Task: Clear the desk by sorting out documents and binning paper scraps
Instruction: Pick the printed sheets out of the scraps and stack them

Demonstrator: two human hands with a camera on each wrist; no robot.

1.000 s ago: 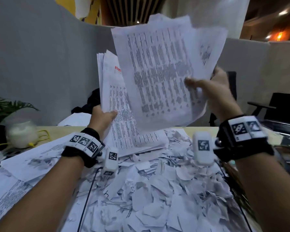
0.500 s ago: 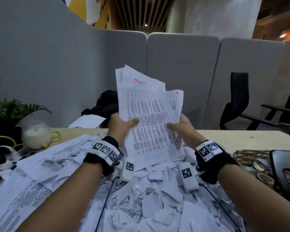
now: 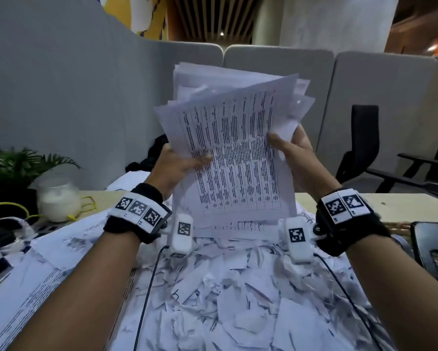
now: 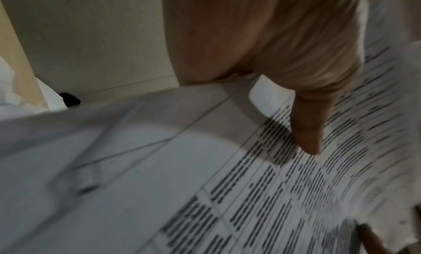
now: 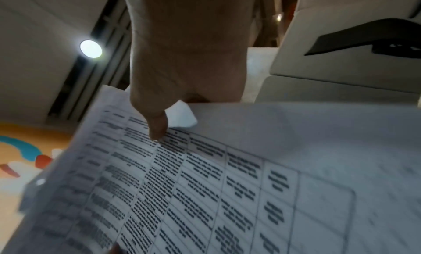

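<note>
— Head view: we have the stack of documents (image 3: 234,158) upright above the desk (image 3: 390,201), its lower edge near the heap of paper scraps (image 3: 225,295). Top sheet is a printed table, skewed against the pages behind.

— Hands?

— Our left hand (image 3: 180,164) grips the stack's left edge, thumb across the front sheet, fingers hidden behind. Our right hand (image 3: 292,153) grips the right edge the same way, thumb on the print.

— Wrist views agree?

— Left wrist view: thumb (image 4: 305,130) pressed flat on the printed rows. Right wrist view: thumb tip (image 5: 157,130) on the table grid, a white corner folded just beside it. Both blurred.

— Around that?

— Scraps cover the desk between our forearms. Loose printed sheets (image 3: 48,269) lie to the left. Beyond them a white jar (image 3: 57,201) with a yellow cable (image 3: 13,206) and a green plant (image 3: 15,165). Far right, a dark tray (image 3: 433,249); a black chair (image 3: 364,143) stands behind the desk by the grey partition (image 3: 61,97).
</note>
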